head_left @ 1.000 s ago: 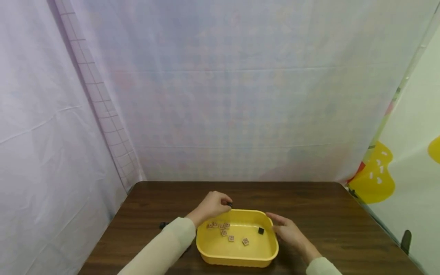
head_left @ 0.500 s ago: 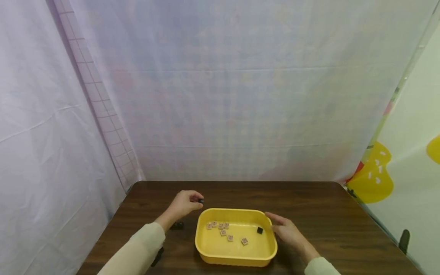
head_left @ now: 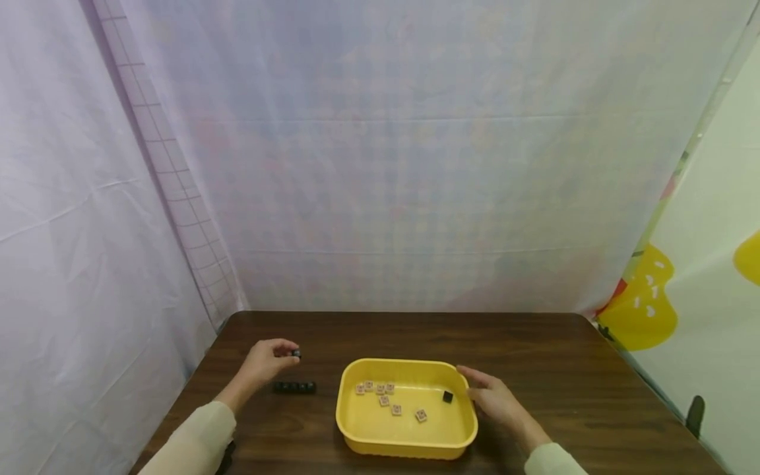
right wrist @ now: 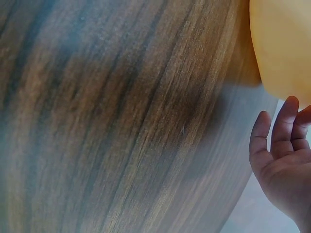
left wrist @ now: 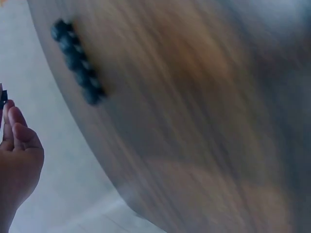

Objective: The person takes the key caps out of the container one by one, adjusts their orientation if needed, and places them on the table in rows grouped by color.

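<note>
- One yellow tray, head view: the landmark, upright on the dark wood tabletop.
- Seven light pieces, head view: inside the tray, most toward its left end, marked on top; markings too small to read.
- One lone black piece, head view: inside the tray, near its right end.
- One left hand, head view: well left of the tray; thumb and fingers pinch one small dark cube.
- One row of black pieces, head view: left of the tray and apart from it, just nearer the person than the pinched cube.
- One dark object, head view: left of the tray, partly hidden by the left sleeve; kind unclear.
- One right hand, head view: at the tray's far right corner, fingertips touching it.
- Change, head view: the left hand has passed from above the tray's far rim to well left of it, cube included; tray contents are unaltered. Judged: the carry is well along, release not yet made.
- Left wrist view: row blurred, seemingly five units; cube cut off at the frame edge.
- Right wrist view: fingers spread apart beneath the tray's wall, no curled hold evident.
</note>
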Available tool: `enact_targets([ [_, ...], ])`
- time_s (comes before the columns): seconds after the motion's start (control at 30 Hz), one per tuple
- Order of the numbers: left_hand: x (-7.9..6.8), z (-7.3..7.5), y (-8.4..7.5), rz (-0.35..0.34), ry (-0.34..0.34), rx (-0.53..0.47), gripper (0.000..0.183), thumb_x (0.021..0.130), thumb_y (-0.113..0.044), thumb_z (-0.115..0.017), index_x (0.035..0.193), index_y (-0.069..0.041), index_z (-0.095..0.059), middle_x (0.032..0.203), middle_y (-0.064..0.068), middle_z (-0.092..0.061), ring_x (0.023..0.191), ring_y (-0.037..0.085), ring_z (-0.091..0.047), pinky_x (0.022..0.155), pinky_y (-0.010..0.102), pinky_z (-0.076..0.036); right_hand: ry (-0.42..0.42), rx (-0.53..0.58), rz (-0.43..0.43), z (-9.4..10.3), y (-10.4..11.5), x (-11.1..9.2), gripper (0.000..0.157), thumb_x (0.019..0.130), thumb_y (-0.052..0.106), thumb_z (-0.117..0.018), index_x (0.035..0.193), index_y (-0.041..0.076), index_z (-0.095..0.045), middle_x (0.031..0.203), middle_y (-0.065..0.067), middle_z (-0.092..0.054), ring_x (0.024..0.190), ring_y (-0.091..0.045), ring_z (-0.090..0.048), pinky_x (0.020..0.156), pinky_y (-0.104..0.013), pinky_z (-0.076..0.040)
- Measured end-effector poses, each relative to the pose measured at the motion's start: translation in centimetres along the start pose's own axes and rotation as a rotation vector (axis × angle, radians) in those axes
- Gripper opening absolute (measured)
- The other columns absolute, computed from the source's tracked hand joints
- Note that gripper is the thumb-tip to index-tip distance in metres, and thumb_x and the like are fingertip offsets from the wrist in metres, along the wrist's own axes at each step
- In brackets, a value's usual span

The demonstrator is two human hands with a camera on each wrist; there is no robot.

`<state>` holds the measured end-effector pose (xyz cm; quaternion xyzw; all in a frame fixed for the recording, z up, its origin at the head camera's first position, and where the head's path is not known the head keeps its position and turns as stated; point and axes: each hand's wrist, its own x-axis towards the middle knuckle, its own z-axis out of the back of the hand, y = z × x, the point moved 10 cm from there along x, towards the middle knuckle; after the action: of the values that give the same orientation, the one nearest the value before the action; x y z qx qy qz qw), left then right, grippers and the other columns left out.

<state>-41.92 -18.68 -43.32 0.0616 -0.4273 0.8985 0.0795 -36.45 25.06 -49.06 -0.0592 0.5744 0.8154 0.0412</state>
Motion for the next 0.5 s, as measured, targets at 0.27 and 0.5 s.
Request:
enact_targets([
  [0.27,-1.1,2.5,3.9,0.038,-0.007,0.104,0.021,0.082,-0.01,-0.077,0.101,-0.001,-0.072,0.085,0.001,-0.066,0.084,0.022,-0.063,0.073,0.038,-0.051,-0.013,0.002,-0.002,0.0,0.1,0.0,0.052,0.091,0.0,-0.057,0.142,-0.003,-0.049,0.112,-0.021,-0.066,0.067,-0.021,-0.059,0.061,-0.036,-0.052],
  [0.5,-1.4,2.6,6.0,0.038,0.042,0.176,0.02,0.077,-0.006,-0.079,0.095,-0.001,-0.071,0.079,0.0,-0.063,0.075,0.017,-0.057,0.069,0.035,-0.048,-0.019,-0.001,-0.004,0.1,0.0,-0.1,0.051,0.091,0.0,-0.056,0.142,-0.003,-0.05,0.113,-0.021,-0.066,0.069,-0.023,-0.06,0.062,-0.037,-0.053],
])
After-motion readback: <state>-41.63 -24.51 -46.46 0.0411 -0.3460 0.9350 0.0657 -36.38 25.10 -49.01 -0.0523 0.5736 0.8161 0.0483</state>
